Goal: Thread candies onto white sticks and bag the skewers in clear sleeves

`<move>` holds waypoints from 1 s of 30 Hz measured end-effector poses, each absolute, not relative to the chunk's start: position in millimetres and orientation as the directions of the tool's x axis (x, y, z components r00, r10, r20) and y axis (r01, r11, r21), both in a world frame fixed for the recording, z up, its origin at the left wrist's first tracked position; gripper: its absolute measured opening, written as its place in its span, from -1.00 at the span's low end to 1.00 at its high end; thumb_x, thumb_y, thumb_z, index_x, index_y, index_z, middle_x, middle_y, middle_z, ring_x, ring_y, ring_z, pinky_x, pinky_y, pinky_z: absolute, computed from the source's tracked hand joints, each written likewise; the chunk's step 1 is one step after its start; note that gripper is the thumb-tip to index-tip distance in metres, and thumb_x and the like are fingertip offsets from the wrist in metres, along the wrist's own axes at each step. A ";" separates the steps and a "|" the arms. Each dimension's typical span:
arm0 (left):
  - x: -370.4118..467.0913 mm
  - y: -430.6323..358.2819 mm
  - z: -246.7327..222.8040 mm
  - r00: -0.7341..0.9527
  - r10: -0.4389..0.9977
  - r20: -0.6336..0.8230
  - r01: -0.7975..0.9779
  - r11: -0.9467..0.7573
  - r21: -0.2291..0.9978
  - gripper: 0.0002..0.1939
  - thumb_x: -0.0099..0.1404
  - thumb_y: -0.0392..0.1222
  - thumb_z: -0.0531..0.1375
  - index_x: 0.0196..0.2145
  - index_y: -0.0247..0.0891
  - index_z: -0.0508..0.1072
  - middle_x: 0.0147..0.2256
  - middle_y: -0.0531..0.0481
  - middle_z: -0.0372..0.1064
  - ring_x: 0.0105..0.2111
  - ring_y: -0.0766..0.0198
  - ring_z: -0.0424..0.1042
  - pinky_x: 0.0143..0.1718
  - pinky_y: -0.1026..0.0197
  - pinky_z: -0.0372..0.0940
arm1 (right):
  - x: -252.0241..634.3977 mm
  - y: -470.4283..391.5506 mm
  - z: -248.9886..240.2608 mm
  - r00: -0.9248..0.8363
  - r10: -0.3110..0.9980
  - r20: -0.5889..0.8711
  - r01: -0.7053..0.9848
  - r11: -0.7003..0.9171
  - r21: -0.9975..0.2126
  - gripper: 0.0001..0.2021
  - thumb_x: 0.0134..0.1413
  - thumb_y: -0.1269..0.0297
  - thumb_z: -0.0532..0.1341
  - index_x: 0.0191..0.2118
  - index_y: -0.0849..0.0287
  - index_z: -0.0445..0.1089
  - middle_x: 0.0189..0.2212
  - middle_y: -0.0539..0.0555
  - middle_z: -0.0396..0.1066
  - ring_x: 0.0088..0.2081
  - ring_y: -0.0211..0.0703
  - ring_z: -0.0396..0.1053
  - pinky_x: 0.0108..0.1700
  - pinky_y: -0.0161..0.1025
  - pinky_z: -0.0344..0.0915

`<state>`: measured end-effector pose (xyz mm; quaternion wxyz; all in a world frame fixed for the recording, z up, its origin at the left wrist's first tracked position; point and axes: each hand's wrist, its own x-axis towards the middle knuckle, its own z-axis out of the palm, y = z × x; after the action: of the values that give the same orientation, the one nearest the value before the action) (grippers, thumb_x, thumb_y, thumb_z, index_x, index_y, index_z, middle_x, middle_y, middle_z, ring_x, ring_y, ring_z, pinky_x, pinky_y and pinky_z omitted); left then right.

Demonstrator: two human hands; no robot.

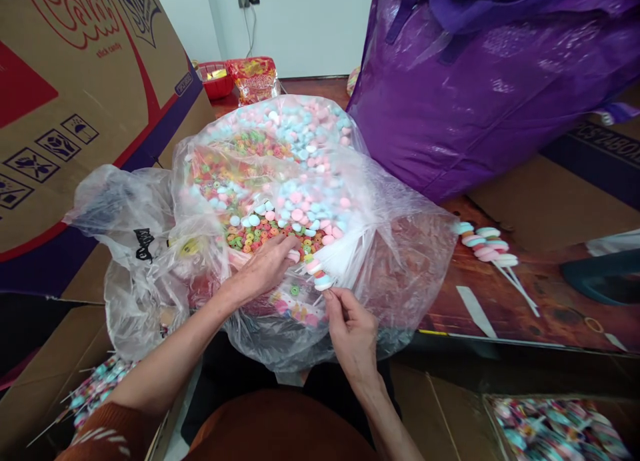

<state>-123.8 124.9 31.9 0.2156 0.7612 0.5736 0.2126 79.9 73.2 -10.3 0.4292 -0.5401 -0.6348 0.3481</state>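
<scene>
A large clear plastic bag (395, 214) lies in front of me. It is heaped with pink and blue candy discs (297, 215) and small colourful ring candies (260, 236). My left hand (270, 262) reaches over the ring candies, its fingers closed around a pink candy (294, 255). My right hand (354, 324) pinches the end of a candy skewer (323, 281) between thumb and forefinger. White, blue and coloured pieces are threaded along it, tilted up toward my left hand. Its stick is mostly hidden.
Several finished candy skewers (487, 244) lie on the wooden table (440, 307) at right. A purple bag (480, 94) and a big cardboard box (100, 67) flank the candy. Behind are a red basket (217, 84) and red packet (253, 77). Wrapped candies (560, 427) fill a lower box.
</scene>
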 end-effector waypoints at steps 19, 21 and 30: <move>-117.5 102.4 25.5 -0.253 0.954 -0.159 -0.223 0.103 0.969 -0.54 -0.02 -0.03 0.47 -0.18 -0.29 0.61 -0.29 -0.04 0.59 -0.37 0.32 0.45 -0.27 0.26 0.36 | 64.3 66.7 1.8 -0.173 0.953 0.248 0.352 0.295 -0.888 -0.81 0.30 0.30 0.13 -0.29 0.22 0.44 -0.52 -0.05 0.41 -0.54 -0.33 0.31 -0.43 -0.41 0.25; -117.3 101.0 25.6 -0.255 0.952 -0.170 -0.233 0.110 0.966 -0.54 -0.03 -0.04 0.48 -0.17 -0.27 0.63 -0.26 -0.04 0.60 -0.35 0.31 0.46 -0.23 0.26 0.35 | 63.1 67.4 1.6 -0.169 0.954 0.247 0.356 0.293 -0.887 -0.81 0.30 0.29 0.13 -0.29 0.22 0.44 -0.53 -0.05 0.40 -0.54 -0.32 0.30 -0.44 -0.40 0.25; -119.1 99.8 20.3 -0.282 0.946 -0.162 -0.210 0.104 0.972 -0.52 -0.03 -0.04 0.48 -0.13 -0.23 0.64 -0.17 -0.07 0.61 -0.25 0.22 0.51 -0.14 0.20 0.37 | 62.5 68.8 2.4 -0.201 0.955 0.217 0.366 0.279 -0.888 -0.78 0.31 0.28 0.11 -0.30 0.22 0.45 -0.55 -0.06 0.36 -0.54 -0.34 0.28 -0.44 -0.41 0.22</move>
<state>-119.1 99.8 20.3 0.4979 0.3334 0.5515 0.5804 62.5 68.8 2.4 0.4098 -0.4811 -0.6867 0.3593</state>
